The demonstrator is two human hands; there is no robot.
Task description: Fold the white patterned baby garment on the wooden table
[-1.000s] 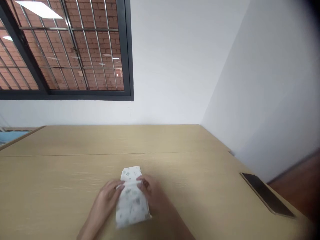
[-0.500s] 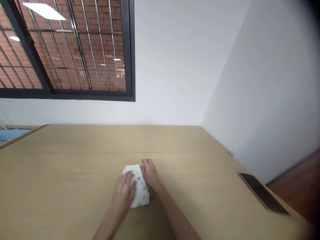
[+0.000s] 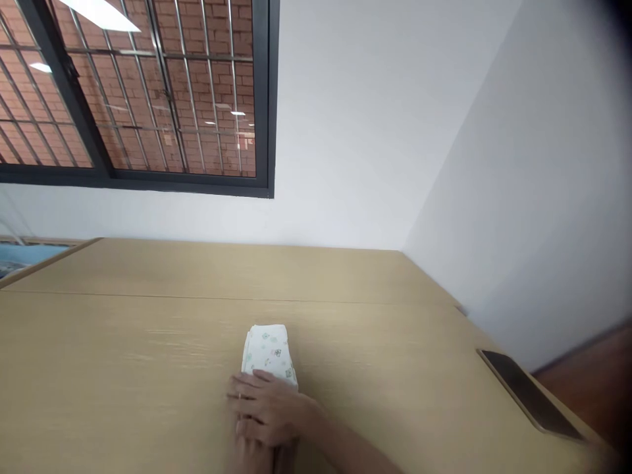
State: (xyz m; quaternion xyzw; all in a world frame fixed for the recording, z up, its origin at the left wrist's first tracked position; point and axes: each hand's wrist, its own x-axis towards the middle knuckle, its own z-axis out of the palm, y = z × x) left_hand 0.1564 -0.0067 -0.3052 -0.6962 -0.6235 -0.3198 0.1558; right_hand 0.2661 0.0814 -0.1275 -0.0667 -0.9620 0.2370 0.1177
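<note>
A folded white cloth (image 3: 267,349) with small green and pink printed figures lies on the wooden tabletop in front of me. Flat across its near end is my right hand (image 3: 270,403), fingers stretched out to the left and slightly apart. Just below, close to the bottom edge of the view, my left hand (image 3: 253,454) sits partly under the right one. Its fingers are mostly covered, so their shape does not show. The near edge of the cloth is hidden by the hands.
A dark flat phone-like slab (image 3: 530,394) rests near the table's right edge. The wooden table (image 3: 148,368) has a seam across it and meets a white wall (image 3: 340,131) at the back. A barred window (image 3: 172,99) is at upper left.
My right hand has moved from the cloth's far right side to its near end. My left hand has drawn back toward me, beneath the right. The view has shifted slightly.
</note>
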